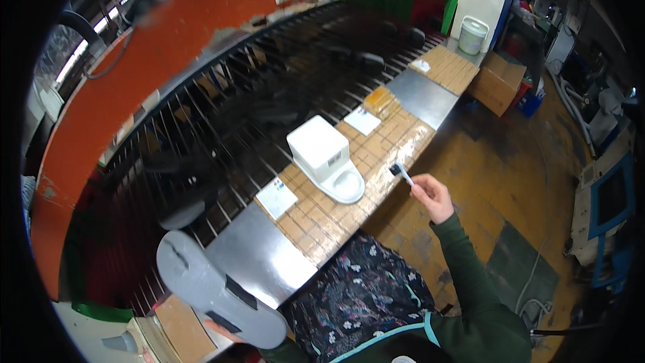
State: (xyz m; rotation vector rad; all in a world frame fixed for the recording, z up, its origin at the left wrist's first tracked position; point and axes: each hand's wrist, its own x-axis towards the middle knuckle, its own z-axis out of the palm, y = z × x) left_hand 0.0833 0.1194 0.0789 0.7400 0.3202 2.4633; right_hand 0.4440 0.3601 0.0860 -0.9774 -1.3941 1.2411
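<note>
My left hand (223,332), mostly hidden, grips a large grey sole-shaped piece (218,289) with dark rectangular patches, at the lower left. In my right hand (433,198) a small brush (405,175) with a pale handle and dark bristles is pinched between thumb and fingers, over the front edge of the narrow work ledge (316,242). To the brush's left stands a white dispenser (319,144) with a round dish (346,181) at its front. What the dish holds I cannot make out.
Behind the ledge runs a dark roller conveyor (269,104) with several dark pieces, below an orange frame (127,60). On the ledge lie a white card (276,198), another white card (363,121) and a yellowish block (380,102). A lidded bucket (472,35) and cardboard box (497,84) are at far right.
</note>
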